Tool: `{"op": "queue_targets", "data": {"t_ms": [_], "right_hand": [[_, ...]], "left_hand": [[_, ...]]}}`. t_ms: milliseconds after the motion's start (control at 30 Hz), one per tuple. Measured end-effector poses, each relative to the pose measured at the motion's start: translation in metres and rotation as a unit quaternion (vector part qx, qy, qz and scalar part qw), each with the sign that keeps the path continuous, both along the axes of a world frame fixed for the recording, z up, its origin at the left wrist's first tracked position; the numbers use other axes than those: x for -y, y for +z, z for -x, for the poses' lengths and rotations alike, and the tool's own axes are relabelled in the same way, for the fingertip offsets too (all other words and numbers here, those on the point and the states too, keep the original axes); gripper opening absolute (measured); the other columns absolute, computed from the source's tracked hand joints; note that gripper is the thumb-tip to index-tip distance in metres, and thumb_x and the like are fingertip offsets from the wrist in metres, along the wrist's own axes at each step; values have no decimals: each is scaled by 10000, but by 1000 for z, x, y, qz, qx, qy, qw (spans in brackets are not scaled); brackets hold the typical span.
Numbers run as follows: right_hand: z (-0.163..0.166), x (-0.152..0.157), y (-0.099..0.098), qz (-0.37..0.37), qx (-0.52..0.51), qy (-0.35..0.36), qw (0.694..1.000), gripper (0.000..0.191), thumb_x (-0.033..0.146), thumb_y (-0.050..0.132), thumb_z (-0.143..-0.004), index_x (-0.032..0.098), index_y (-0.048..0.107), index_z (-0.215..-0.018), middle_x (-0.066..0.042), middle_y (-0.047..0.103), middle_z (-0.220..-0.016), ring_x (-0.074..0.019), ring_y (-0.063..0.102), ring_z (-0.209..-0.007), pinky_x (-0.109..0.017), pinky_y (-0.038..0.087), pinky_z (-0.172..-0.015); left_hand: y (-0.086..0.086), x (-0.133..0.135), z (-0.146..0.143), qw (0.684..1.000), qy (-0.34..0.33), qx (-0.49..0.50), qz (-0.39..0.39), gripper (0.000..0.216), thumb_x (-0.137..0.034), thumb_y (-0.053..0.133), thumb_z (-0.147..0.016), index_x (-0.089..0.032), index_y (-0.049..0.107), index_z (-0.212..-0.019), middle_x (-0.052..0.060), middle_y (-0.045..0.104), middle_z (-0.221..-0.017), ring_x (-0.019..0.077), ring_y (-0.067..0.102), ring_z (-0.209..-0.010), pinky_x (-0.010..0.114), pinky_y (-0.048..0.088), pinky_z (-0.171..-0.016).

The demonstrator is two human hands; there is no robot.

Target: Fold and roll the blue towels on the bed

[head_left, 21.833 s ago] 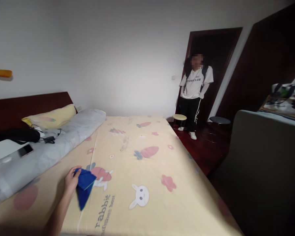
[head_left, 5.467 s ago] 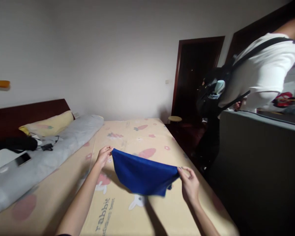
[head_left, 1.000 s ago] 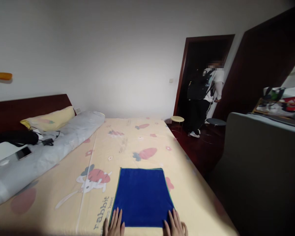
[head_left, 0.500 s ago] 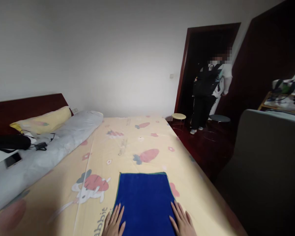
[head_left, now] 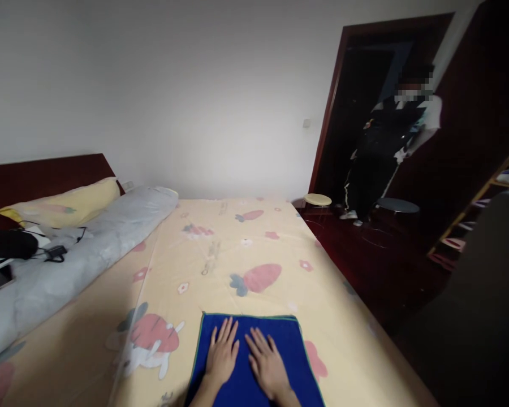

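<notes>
A blue cloth (head_left: 246, 384) with green edging lies flat on the bed, its near end cut off by the bottom of the view. My left hand (head_left: 223, 350) rests palm down on the cloth's left half, fingers stretched toward its far edge. On the right half, my right hand (head_left: 268, 360) also lies flat, its fingers pointing forward and a little left. Neither hand grips anything. Under the cloth spreads a yellow bedsheet (head_left: 220, 254) printed with carrots, flowers and rabbits.
Along the bed's left side lie a rolled grey quilt (head_left: 110, 243), a yellow pillow (head_left: 63, 203) and a black adapter (head_left: 56, 253) with cables. A person (head_left: 377, 141) stands by the doorway at right, near a yellow stool (head_left: 318, 199) and a dark stool (head_left: 397, 206).
Both hands have moved from the cloth's side edges inward and forward onto its middle. The view has shifted slightly. The person by the door has turned.
</notes>
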State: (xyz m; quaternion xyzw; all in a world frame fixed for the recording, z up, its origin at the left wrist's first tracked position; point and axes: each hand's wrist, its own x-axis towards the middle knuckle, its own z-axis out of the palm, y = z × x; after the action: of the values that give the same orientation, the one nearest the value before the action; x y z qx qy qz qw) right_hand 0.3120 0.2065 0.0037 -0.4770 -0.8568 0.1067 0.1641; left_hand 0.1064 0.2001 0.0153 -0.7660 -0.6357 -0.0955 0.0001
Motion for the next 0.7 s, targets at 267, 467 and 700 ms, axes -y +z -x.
{"op": "queue_targets", "data": {"t_ms": [267, 467, 700], "right_hand": [[-98, -50, -4, 10, 79, -217, 973, 609, 543, 302, -934, 254, 276, -1470, -53, 274, -1559, -244, 236, -1448, -539, 180, -1176], [-28, 0, -2, -67, 36, -243, 967, 557, 404, 263, -954, 192, 304, -1468, -87, 297, -1547, -260, 284, -1431, -523, 207, -1167], [-10, 119, -85, -206, -4, -88, 975, 546, 400, 431, -889, 381, 345, -1427, 5, 573, -1356, -233, 609, -1167, -368, 488, -915]], "left_hand": [[17, -17, 61, 986, 158, -45, 40, 545, -443, 281, -952, -288, 247, -1474, 16, 265, -1574, 240, 223, -1461, 573, 151, -1171], [19, 17, -14, 992, 89, -42, -73, 560, -227, 259, -939, -241, 165, -1491, 42, 318, -1558, 214, 275, -1441, 527, 205, -1165], [-65, 123, -50, 989, -46, -8, -141, 687, -246, 425, -873, -331, 121, -1483, -22, 469, -1469, 194, 496, -1298, 386, 404, -1050]]}}
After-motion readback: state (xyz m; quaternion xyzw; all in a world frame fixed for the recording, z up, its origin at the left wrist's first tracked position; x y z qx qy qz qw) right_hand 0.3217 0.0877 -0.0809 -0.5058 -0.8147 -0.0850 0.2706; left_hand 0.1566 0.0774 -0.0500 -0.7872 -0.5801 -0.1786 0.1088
